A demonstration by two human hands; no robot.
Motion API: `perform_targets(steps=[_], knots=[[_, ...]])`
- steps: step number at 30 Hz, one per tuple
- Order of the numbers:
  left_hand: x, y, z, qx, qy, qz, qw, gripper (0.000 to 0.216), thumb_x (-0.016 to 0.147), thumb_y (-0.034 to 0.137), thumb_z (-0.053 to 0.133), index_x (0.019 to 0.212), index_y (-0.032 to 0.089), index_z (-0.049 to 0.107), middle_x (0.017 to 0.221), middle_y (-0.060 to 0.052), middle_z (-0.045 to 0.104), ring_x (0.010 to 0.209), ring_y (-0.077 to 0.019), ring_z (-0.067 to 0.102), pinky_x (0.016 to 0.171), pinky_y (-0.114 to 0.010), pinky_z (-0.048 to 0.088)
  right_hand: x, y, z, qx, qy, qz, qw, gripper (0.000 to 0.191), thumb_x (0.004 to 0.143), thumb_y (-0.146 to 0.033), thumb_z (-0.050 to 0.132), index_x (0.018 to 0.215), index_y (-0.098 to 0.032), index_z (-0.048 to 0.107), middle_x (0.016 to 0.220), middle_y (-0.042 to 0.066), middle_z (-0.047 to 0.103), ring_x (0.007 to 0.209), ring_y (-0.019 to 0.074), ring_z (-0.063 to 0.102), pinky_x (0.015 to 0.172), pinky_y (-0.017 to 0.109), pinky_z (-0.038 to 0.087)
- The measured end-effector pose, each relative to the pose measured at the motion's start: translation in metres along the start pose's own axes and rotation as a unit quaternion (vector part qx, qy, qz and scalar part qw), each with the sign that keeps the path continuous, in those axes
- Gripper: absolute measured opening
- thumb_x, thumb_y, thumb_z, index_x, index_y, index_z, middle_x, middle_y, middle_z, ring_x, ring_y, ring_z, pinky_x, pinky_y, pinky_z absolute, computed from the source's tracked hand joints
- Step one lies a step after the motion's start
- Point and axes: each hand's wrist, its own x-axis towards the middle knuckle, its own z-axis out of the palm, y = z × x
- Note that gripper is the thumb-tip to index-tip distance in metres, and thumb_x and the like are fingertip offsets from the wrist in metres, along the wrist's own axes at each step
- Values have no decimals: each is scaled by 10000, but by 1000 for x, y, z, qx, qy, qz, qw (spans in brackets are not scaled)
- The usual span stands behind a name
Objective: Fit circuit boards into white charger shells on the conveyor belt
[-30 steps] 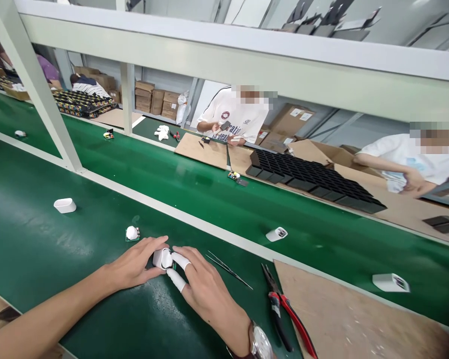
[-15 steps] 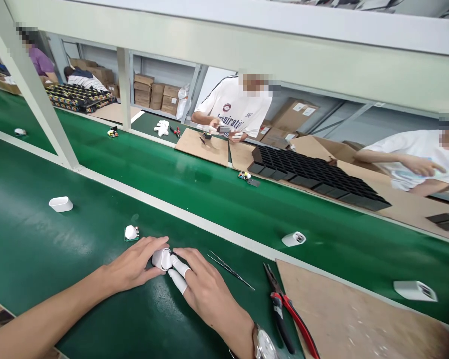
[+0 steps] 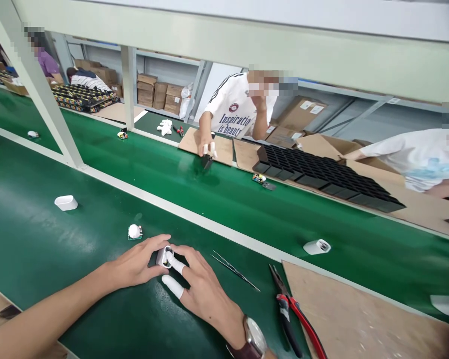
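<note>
Both my hands rest on the green conveyor belt around a small white charger shell. My left hand grips the shell from the left, fingers curled round it. My right hand, with white cots on the thumb and forefinger, presses a small dark-and-white part into the shell's open end with the forefinger tip. A watch sits on my right wrist. Just left of my hands lies a white round plug piece on a small board.
Tweezers and red-handled pliers lie right of my hands beside a brown board. White shells lie on the belts. Across the far belt sit two people, black trays and cartons.
My right thumb has drawn back from the shell, whose open end now shows. The shells on the far belt drifted right. The person opposite reached a hand down to the belt.
</note>
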Motion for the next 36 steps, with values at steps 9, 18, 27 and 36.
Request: perform_targets(steps=[9,18,27,36], knots=[[7,15,-9,-78,-88,-53,992,989,866,148,646,1664,327,90,1544,-73,588,1321,-281,634,1102,-436,513,3,2,4,-33,25,-71,997,272,997,-110,592,1257,-175,639,1314,184,638,1176,315,613,939,499,604],[9,16,-7,-58,-101,-69,991,925,902,177,566,1662,342,66,1564,-40,568,1358,-304,603,1104,-472,511,6,1,-5,28,6,5,1000,296,1038,-258,621,1334,-249,614,1237,121,643,1064,261,662,898,442,606],[4,10,-7,-42,-48,-39,997,762,956,301,677,1576,308,234,1506,-98,587,1345,-292,612,1117,-481,518,2,8,-1,54,20,33,998,311,1067,-213,534,1367,-272,589,1197,100,638,1036,236,654,894,419,592],[4,2,-2,-58,14,-23,998,266,999,309,665,1183,263,479,1179,-43,691,1094,-214,706,956,-392,589,4,2,3,-12,-25,23,999,281,1042,-167,509,1302,-208,607,1180,133,629,986,269,630,862,466,589]])
